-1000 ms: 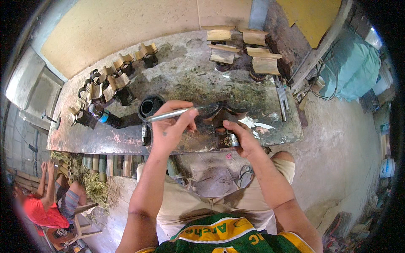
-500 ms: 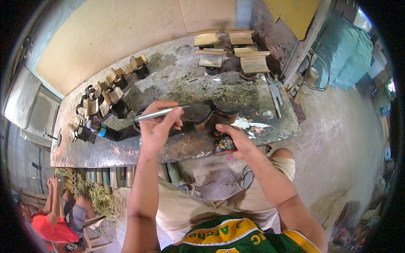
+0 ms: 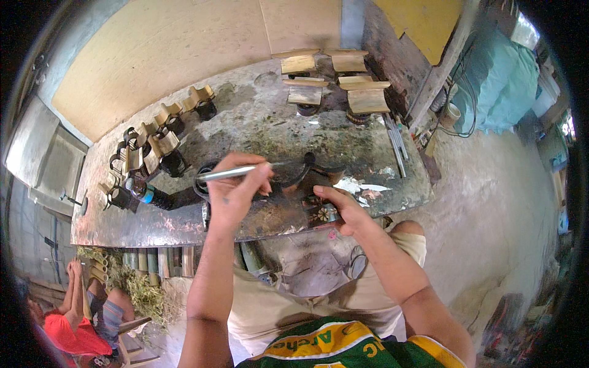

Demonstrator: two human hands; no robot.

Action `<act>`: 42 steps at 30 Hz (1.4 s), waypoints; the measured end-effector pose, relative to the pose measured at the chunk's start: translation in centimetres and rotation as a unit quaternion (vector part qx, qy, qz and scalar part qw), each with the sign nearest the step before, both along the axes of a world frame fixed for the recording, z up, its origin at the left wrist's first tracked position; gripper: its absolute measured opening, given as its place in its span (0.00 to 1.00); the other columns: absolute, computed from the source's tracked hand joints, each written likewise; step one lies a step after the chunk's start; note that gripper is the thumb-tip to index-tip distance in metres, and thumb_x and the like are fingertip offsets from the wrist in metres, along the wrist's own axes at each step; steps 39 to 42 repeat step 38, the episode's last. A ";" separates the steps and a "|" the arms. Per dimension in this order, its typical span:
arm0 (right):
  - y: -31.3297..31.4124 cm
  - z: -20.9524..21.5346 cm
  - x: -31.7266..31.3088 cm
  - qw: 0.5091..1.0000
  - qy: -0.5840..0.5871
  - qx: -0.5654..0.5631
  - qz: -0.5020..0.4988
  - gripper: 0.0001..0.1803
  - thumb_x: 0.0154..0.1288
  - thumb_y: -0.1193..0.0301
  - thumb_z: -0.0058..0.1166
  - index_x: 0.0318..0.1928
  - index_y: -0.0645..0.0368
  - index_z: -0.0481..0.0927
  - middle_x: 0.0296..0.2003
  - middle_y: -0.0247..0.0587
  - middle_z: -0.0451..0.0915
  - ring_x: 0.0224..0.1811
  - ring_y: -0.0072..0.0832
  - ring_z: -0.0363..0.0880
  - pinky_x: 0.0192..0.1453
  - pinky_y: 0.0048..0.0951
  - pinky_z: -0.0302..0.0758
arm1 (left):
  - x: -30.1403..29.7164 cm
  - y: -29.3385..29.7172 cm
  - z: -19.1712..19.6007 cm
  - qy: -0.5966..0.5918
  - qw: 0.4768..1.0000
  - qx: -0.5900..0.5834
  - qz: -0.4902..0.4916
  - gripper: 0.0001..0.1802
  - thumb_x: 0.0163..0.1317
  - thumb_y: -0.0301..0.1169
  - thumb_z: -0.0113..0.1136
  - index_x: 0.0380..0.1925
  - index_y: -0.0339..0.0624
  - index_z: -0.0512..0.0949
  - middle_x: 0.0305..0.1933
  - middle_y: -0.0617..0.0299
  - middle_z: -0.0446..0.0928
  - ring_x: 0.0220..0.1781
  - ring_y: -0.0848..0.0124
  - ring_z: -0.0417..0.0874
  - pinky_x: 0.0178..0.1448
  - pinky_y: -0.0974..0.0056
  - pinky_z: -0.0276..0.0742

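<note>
My left hand (image 3: 233, 187) is closed in a pencil grip round a slim silver pen-like tool (image 3: 230, 173). The tool's thin front end points right, to a dark, curved workpiece (image 3: 291, 182) with scalloped upper edges; whether it touches cannot be made out. At the workpiece's near right side, my right hand (image 3: 345, 207) has its thumb on top and its other fingers mostly hidden below, gripping it. A pale flower pattern (image 3: 323, 213) shows on the piece beside that thumb. Left of my left hand a dark round container (image 3: 201, 184) is partly covered by it.
A stained worktable (image 3: 257, 116) carries bamboo pieces on dark stands (image 3: 304, 93) at the back, more along the left (image 3: 165, 147), and a dark bottle (image 3: 144, 191). Metal tubes (image 3: 396, 144) lie at the right. A person in red (image 3: 70, 328) sits at lower left.
The dark workpiece has tilted, so its scalloped edge shows more plainly. My left hand has shifted slightly right and down with the tool. My right hand keeps its hold.
</note>
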State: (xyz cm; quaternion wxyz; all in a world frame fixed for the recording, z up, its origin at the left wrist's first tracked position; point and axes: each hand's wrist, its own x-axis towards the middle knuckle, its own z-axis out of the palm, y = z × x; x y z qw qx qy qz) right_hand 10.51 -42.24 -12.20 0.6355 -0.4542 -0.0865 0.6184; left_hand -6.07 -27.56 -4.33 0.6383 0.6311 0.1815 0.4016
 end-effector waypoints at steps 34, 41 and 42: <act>-0.4 -1.2 2.0 0.954 0.256 0.152 -0.040 0.44 0.55 0.44 0.58 0.62 0.66 0.69 0.50 0.58 0.79 0.45 0.45 0.82 0.49 0.49 0.81 | -1.5 -1.8 -3.2 -0.120 0.962 -0.199 0.144 0.10 0.63 0.31 0.64 0.34 0.36 0.76 0.24 0.53 0.78 0.20 0.70 0.75 0.23 0.65 0.73; 0.3 -1.6 1.6 0.960 0.239 0.139 -0.035 0.46 0.55 0.41 0.58 0.64 0.64 0.68 0.52 0.56 0.78 0.44 0.46 0.82 0.50 0.51 0.81 | 0.6 -3.4 -0.5 -0.089 0.974 -0.187 0.092 0.09 0.63 0.32 0.64 0.36 0.39 0.76 0.27 0.52 0.78 0.21 0.67 0.77 0.23 0.60 0.72; 0.3 -1.6 1.6 0.960 0.239 0.139 -0.035 0.46 0.55 0.41 0.58 0.64 0.64 0.68 0.52 0.56 0.78 0.44 0.46 0.82 0.50 0.51 0.81 | 0.6 -3.4 -0.5 -0.089 0.974 -0.187 0.092 0.09 0.63 0.32 0.64 0.36 0.39 0.76 0.27 0.52 0.78 0.21 0.67 0.77 0.23 0.60 0.72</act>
